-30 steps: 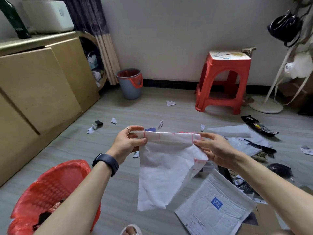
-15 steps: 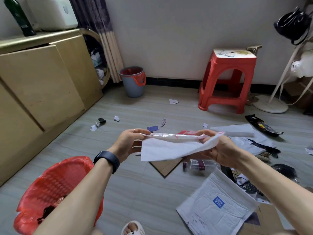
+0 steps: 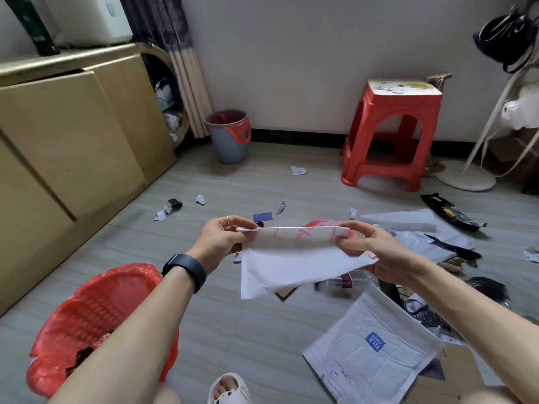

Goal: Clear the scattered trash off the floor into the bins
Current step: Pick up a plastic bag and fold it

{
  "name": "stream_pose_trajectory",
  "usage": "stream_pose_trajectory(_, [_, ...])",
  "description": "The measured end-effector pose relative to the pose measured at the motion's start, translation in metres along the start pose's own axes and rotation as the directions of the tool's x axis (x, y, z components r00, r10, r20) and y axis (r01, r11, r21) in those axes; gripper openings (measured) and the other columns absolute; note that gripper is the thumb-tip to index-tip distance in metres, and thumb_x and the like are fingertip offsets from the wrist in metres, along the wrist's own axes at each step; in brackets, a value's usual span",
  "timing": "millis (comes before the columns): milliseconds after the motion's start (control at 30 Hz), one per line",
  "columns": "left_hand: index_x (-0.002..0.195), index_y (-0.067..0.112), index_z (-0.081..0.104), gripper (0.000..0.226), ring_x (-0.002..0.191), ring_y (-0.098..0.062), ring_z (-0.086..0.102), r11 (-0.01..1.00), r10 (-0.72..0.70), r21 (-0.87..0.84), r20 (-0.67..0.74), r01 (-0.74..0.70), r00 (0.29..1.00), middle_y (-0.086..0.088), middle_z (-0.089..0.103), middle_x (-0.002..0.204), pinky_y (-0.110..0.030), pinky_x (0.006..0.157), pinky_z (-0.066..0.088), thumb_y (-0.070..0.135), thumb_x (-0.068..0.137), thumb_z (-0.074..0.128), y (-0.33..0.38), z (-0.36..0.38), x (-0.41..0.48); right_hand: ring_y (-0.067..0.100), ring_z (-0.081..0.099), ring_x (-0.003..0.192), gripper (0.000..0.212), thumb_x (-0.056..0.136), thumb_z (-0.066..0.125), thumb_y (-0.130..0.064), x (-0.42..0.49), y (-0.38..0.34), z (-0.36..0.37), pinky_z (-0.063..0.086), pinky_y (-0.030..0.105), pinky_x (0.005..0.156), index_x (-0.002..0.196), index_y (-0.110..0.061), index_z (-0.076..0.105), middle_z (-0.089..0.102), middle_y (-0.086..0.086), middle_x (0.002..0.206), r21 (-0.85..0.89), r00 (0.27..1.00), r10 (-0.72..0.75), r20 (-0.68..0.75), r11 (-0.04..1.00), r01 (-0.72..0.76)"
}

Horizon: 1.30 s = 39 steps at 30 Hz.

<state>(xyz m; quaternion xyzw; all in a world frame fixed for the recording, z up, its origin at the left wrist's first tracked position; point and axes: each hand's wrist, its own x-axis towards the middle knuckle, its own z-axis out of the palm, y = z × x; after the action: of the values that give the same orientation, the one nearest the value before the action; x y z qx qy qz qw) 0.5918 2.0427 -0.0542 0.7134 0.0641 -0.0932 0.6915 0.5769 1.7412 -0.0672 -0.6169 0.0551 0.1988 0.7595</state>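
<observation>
As left hand and right hand pinch edges, mailer hangs.

We read "HLA" on the blue label of the white mailing bag. The red writing on the folded white bag we cannot make out.

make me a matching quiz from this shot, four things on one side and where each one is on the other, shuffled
Things:
1. white mailer
2. red basket bin
3. grey bucket
4. black wrapper

Places:
a. against the far wall, beside the curtain
b. pinched between the left hand and the right hand
c. flat on the floor at the right
d. near left, under the left forearm

Pairs: 1-b, 2-d, 3-a, 4-c
</observation>
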Motion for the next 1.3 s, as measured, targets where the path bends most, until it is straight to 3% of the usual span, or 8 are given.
stream_pose_trajectory(200, [0.086, 0.012, 0.068, 0.013, 0.050, -0.010, 0.060, 0.997, -0.071, 0.022, 0.013, 0.070, 0.997, -0.002, 0.067, 0.066, -0.018, 0.045, 0.048, 0.000, 0.090, 0.064, -0.001, -0.004, -0.003, 0.026, 0.065, 0.070, 0.024, 0.086, 0.066, -0.001, 0.000, -0.001, -0.001, 0.060, 0.030, 0.056, 0.106, -0.013, 0.071, 0.068, 0.019, 0.098, -0.014, 0.997, 0.063, 0.045, 0.998, -0.063])
stream_pose_trajectory(367, [0.101, 0.008, 0.076, 0.020, 0.077, -0.018, 0.064, 0.993, -0.120, 0.014, 0.106, 0.119, 0.987, -0.007, 0.074, 0.096, -0.026, 0.072, 0.050, 0.009, 0.085, 0.065, 0.002, -0.011, -0.001, 0.020, 0.061, 0.065, 0.019, 0.087, 0.058, 0.002, 0.000, -0.001, 0.000, 0.055, 0.023, 0.050, 0.106, -0.002, 0.063, 0.065, 0.013, 0.091, -0.024, 0.993, 0.089, 0.082, 0.996, -0.088])
stream_pose_trajectory(467, [0.100, 0.006, 0.074, 0.017, 0.071, -0.016, 0.067, 0.997, -0.071, 0.022, 0.100, 0.069, 0.992, -0.011, 0.072, 0.095, -0.025, 0.068, 0.055, 0.005, 0.083, 0.073, 0.001, -0.005, -0.002, 0.016, 0.059, 0.072, 0.018, 0.092, 0.061, -0.005, 0.001, 0.000, 0.002, 0.050, 0.022, 0.047, 0.108, -0.002, 0.066, 0.064, 0.013, 0.099, -0.097, 1.000, 0.016, -0.025, 0.995, -0.018])
stream_pose_trajectory(600, [0.093, 0.010, 0.065, 0.030, 0.075, -0.019, 0.068, 0.998, 0.032, -0.049, -0.038, -0.034, 0.999, -0.011, 0.068, 0.094, -0.029, 0.068, 0.061, -0.016, 0.078, 0.068, 0.002, -0.004, 0.003, 0.023, 0.063, 0.088, 0.055, 0.080, 0.074, -0.016, 0.005, 0.003, 0.002, 0.048, 0.024, 0.050, 0.132, -0.013, 0.055, 0.067, 0.018, 0.113, -0.151, 0.990, -0.051, -0.133, 0.988, 0.031])
stream_pose_trajectory(733, [0.105, 0.015, 0.064, 0.041, 0.079, -0.021, 0.067, 0.996, 0.023, -0.080, -0.028, -0.025, 0.999, -0.007, 0.070, 0.086, -0.030, 0.071, 0.060, -0.017, 0.079, 0.066, 0.001, -0.010, 0.004, 0.008, 0.056, 0.048, 0.024, 0.093, 0.064, -0.010, 0.000, 0.000, 0.003, 0.047, 0.019, 0.043, 0.117, -0.007, 0.064, 0.070, 0.013, 0.099, -0.124, 0.999, 0.001, -0.041, 0.992, -0.006])
stream_pose_trajectory(900, [0.077, 0.015, 0.062, 0.022, 0.069, -0.019, 0.066, 0.994, -0.030, -0.103, 0.005, 0.030, 1.000, -0.006, 0.068, 0.083, -0.027, 0.060, 0.057, -0.005, 0.088, 0.064, -0.001, -0.009, 0.002, 0.024, 0.067, 0.062, 0.033, 0.087, 0.058, 0.012, 0.003, 0.000, 0.000, 0.063, 0.041, 0.063, 0.096, -0.017, 0.071, 0.069, 0.015, 0.088, 0.082, 0.998, 0.025, 0.060, 0.996, -0.030])
stream_pose_trajectory(1033, [0.079, 0.023, 0.062, 0.023, 0.065, -0.022, 0.062, 0.995, -0.094, -0.032, 0.050, 0.095, 0.994, -0.006, 0.066, 0.082, -0.032, 0.061, 0.049, 0.006, 0.094, 0.057, -0.001, -0.012, 0.002, 0.018, 0.062, 0.054, 0.033, 0.088, 0.049, 0.014, 0.001, -0.004, 0.006, 0.057, 0.025, 0.049, 0.090, -0.014, 0.068, 0.068, 0.008, 0.082, 0.132, 0.995, 0.048, 0.089, 0.989, -0.060])
stream_pose_trajectory(1300, [0.102, 0.014, 0.068, 0.020, 0.078, -0.022, 0.068, 0.990, -0.134, 0.057, 0.091, 0.129, 0.987, -0.005, 0.071, 0.098, -0.034, 0.071, 0.060, 0.018, 0.084, 0.074, -0.001, -0.016, -0.001, 0.021, 0.064, 0.067, 0.014, 0.083, 0.064, -0.006, 0.002, 0.002, -0.001, 0.059, 0.027, 0.061, 0.095, -0.011, 0.063, 0.066, 0.011, 0.087, 0.070, 0.993, 0.097, 0.068, 0.992, -0.102])
